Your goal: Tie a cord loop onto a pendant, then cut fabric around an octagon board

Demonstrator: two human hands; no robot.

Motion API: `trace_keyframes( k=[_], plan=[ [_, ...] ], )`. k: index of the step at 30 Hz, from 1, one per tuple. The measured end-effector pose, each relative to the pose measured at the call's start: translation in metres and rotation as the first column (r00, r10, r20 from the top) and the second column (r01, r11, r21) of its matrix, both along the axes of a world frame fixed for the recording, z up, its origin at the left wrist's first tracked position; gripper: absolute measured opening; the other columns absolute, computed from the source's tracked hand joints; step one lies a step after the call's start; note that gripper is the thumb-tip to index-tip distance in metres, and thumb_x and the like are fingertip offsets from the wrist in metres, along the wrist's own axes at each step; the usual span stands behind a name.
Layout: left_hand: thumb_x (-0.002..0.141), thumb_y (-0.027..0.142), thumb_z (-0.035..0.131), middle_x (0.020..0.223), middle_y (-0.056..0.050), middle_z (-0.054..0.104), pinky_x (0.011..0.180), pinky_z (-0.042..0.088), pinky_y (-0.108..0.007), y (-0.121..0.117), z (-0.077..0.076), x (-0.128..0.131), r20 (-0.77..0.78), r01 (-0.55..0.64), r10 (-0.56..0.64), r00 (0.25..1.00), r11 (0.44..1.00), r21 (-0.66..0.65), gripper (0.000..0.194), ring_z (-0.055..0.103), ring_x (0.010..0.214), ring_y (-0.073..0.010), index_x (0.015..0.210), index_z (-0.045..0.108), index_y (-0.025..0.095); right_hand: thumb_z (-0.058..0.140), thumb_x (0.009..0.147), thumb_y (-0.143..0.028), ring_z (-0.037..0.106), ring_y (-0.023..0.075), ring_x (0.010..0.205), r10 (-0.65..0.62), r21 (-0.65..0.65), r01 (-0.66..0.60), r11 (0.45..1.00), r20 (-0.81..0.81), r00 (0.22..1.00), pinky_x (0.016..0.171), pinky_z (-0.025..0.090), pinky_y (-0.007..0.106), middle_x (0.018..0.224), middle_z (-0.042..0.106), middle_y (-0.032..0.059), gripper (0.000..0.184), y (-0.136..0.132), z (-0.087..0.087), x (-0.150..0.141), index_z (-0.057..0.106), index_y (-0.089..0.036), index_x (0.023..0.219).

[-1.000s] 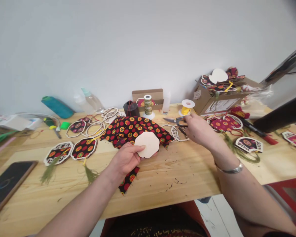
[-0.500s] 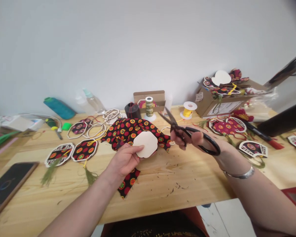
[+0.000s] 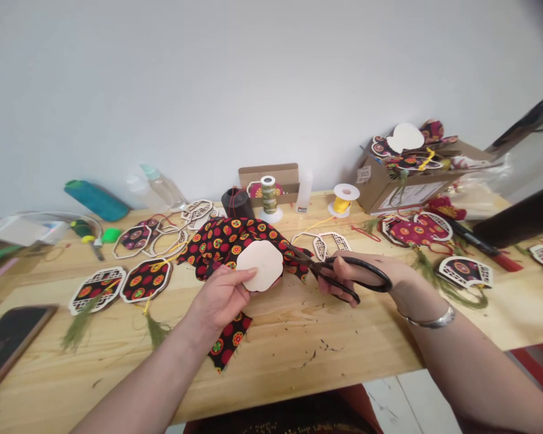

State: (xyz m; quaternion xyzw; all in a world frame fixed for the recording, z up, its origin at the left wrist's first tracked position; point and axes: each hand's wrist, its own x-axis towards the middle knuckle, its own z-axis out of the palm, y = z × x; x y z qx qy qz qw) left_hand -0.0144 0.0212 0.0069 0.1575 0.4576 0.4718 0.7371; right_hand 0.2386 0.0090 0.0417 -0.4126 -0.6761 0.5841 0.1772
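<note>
Pale wood desk (image 3: 344,374), plain wall behind: L hand (image 3: 224,292) grips smooth scalloped white disc (image 3: 259,266) w/ patterned cloth (image 3: 228,241), thumb on top; R hand's fingers (image 3: 339,283) clasp black-handled metal scissors (image 3: 362,274), blades at cloth's edge.

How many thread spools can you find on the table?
4: teal spool far left, black spool behind the cloth, olive spool beside the black, yellow spool further right. More may be hidden.

The card (image 3: 259,266) is pinched under the left thumb; scissors (image 3: 319,266) are held in the right fingers (image 3: 339,268), cloth (image 3: 235,238) just beyond.
</note>
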Motion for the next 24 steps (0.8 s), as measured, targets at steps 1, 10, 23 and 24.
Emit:
trace_keyframes(
  k=[1, 10, 23, 24],
  plan=[
    [0.071, -0.008, 0.056, 0.091, -0.016, 0.077, 0.091, 0.055, -0.048, -0.001, 0.0, 0.0, 0.0, -0.001, 0.001, 1.0, 1.0, -0.001, 0.048, 0.068, 0.101, -0.0321, 0.116, 0.067, 0.007, 0.035, 0.09, -0.065, 0.045, 0.0142, 0.049, 0.012, -0.004, -0.012, 1.0, -0.011, 1.0, 0.051, 0.039, 0.031, 0.061, 0.052, 0.0018, 0.054, 0.001, -0.001, -0.001, 0.061, -0.019, 0.078],
    [0.064, -0.005, 0.066, 0.086, -0.021, 0.076, 0.094, 0.052, -0.051, -0.006, -0.004, -0.001, -0.011, 0.06, -0.06, 0.998, 0.998, 0.016, 0.015, 0.066, 0.104, -0.0381, 0.074, 0.075, 0.002, 0.03, 0.088, -0.072, 0.049, 0.0128, 0.049, 0.179, -0.074, -0.187, 0.98, -0.106, 0.978, 0.051, 0.039, 0.03, 0.061, 0.053, -0.0002, 0.066, 0.013, -0.015, -0.001, 0.065, -0.016, 0.088],
    [0.076, -0.008, 0.052, 0.105, -0.015, 0.074, 0.093, 0.053, -0.048, 0.002, 0.003, -0.004, 0.056, -0.09, 0.086, 0.995, 0.994, 0.063, 0.056, 0.067, 0.105, -0.0306, 0.128, 0.059, 0.013, 0.03, 0.087, -0.073, 0.05, 0.0124, 0.046, 0.203, -0.067, -0.209, 0.976, -0.084, 0.976, 0.05, 0.042, 0.028, 0.059, 0.054, 0.0007, 0.069, 0.013, -0.007, 0.005, 0.065, -0.014, 0.088],
    [0.077, -0.008, 0.051, 0.104, -0.015, 0.074, 0.093, 0.053, -0.048, 0.002, 0.004, -0.004, 0.059, -0.095, 0.092, 0.994, 0.994, 0.058, 0.057, 0.067, 0.105, -0.0304, 0.129, 0.059, 0.013, 0.03, 0.087, -0.073, 0.05, 0.0121, 0.047, 0.213, -0.069, -0.22, 0.973, -0.093, 0.973, 0.05, 0.043, 0.028, 0.06, 0.055, 0.0008, 0.069, 0.014, -0.008, 0.003, 0.065, -0.014, 0.088]
  ],
)
